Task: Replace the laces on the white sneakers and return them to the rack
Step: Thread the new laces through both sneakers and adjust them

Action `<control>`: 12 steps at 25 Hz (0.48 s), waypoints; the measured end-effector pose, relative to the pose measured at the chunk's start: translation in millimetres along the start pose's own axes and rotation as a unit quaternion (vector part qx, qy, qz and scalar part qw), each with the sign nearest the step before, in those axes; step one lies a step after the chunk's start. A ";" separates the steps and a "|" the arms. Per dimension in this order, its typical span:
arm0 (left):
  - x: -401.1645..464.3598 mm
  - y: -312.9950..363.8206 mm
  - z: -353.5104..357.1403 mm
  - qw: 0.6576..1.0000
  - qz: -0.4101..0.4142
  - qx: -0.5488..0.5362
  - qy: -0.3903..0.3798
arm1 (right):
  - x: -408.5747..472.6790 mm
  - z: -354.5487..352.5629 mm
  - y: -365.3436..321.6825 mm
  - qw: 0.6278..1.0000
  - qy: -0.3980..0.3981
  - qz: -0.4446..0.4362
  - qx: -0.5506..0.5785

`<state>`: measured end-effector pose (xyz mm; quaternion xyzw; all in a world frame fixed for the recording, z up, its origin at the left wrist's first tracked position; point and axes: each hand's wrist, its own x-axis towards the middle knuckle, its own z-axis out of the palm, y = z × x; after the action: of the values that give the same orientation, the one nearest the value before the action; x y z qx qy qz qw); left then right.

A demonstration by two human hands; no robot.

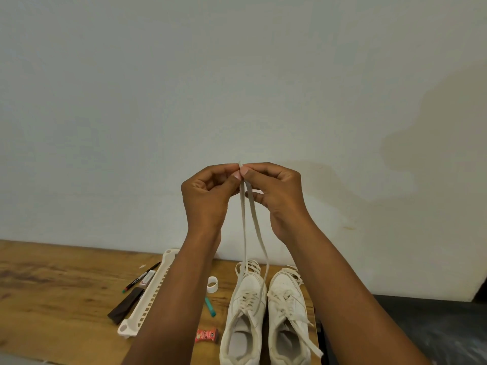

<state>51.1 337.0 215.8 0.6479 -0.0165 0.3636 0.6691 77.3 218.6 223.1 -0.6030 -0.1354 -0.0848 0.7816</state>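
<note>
Both hands raised in front of the pale wall (237, 75), well above the table. Left hand (208, 196) and right hand (276, 196) meet at the fingertips, each pinching the two ends of one off-white lace (243, 219) between thumb and forefinger; the other fingers are curled in. A short tip of the lace sticks up above the pinch.

From the pinch the lace hangs as two strands, close together at top, spreading slightly lower down. Both strands run down to the left sneaker (243, 320) and enter its eyelet rows. The strands look fairly taut, not slack.

Right sneaker (288, 317) stands just beside the left one, touching or nearly so, toes toward the wall. It is laced, with a loose end trailing off its right side toward the table edge. Both sneakers sit on the wooden table (52, 299).

Left of the sneakers, partly behind the left forearm: a long white slotted plastic piece (147, 299), possibly part of a rack, cannot confirm. Beside it a dark brown flat item (126, 304), a black pen (142, 276), a small white eraser-like block (147, 277). Nearer the sneakers: a roll of white tape (213, 284), a teal marker (210, 306), a red wrapper (207, 335).
</note>
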 end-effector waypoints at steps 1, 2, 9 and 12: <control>0.0 -0.6 -0.2 1.000 0.001 0.000 -0.002 | 0.3 -0.2 0.4 1.000 -0.003 0.006 0.008; 0.0 -1.2 -0.3 1.000 0.002 -0.001 -0.004 | 0.4 0.3 1.0 1.000 -0.002 0.007 0.009; 5.3 -31.4 -18.0 0.978 -0.002 0.087 -0.192 | -0.9 5.2 -4.1 0.998 0.033 -0.029 -0.043; -6.5 -87.3 -38.4 0.837 -0.143 0.286 -0.443 | 3.1 1.3 -11.8 0.998 0.045 -0.039 -0.025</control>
<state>73.3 376.9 131.8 0.8975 -0.1136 -0.0742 0.4196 76.6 216.9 235.3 -0.6124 -0.1215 -0.1460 0.7674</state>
